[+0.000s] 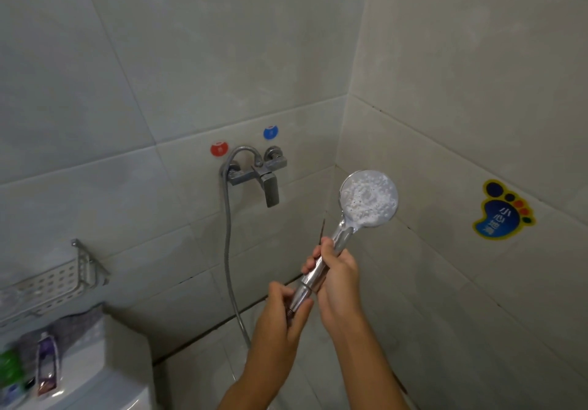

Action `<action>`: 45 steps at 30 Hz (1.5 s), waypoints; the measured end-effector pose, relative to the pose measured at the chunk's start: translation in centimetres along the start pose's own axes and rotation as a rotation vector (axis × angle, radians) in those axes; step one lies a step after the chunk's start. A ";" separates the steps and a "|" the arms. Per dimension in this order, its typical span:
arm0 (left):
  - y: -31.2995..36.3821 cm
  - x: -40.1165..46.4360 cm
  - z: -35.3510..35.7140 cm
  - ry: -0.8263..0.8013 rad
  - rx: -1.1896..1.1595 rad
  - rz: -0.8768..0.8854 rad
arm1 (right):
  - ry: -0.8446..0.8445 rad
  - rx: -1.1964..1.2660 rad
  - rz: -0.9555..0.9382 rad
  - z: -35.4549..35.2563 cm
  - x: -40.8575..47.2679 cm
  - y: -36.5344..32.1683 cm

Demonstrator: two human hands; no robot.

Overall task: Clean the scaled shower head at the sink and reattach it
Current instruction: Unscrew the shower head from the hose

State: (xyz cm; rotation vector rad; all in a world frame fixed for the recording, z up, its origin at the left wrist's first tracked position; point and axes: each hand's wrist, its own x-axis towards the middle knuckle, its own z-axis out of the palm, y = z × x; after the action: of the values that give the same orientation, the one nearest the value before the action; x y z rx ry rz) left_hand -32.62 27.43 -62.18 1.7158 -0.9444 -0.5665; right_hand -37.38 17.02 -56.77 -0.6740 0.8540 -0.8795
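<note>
A chrome shower head [369, 199] points its round face up and towards me; white scale crusts the face. My right hand [338, 272] is wrapped around its handle. My left hand [284, 309] grips the base of the handle at the hose nut, just below the right hand. The metal hose [227, 244] hangs from the wall mixer tap [254, 172] down towards the floor and curves back to my left hand, where its end is hidden.
Red [219, 149] and blue [270, 132] markers sit above the tap. A perforated metal shelf [54, 284] hangs on the left wall above a white toilet tank [95, 374] holding tubes and bottles. A foot-shaped sticker [502, 210] is on the right wall.
</note>
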 end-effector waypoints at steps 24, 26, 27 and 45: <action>-0.4 -1.0 0.5 0.031 0.136 -0.012 | -0.040 -0.034 -0.029 -0.3 -0.9 0.3; 0.4 -0.8 0.4 -0.038 -0.065 -0.135 | -0.046 -0.059 -0.021 -0.4 -0.7 0.3; 0.7 -0.6 0.3 -0.090 -0.189 -0.229 | -0.047 -0.070 -0.017 -0.5 -0.6 0.3; 0.3 0.7 -0.4 0.052 -0.200 -0.182 | -0.028 -0.028 -0.010 0.4 -0.2 0.6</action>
State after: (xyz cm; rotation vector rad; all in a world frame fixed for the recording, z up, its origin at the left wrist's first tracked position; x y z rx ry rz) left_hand -32.00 27.05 -61.72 1.6362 -0.6744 -0.7082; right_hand -36.91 17.50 -56.96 -0.7141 0.8402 -0.8669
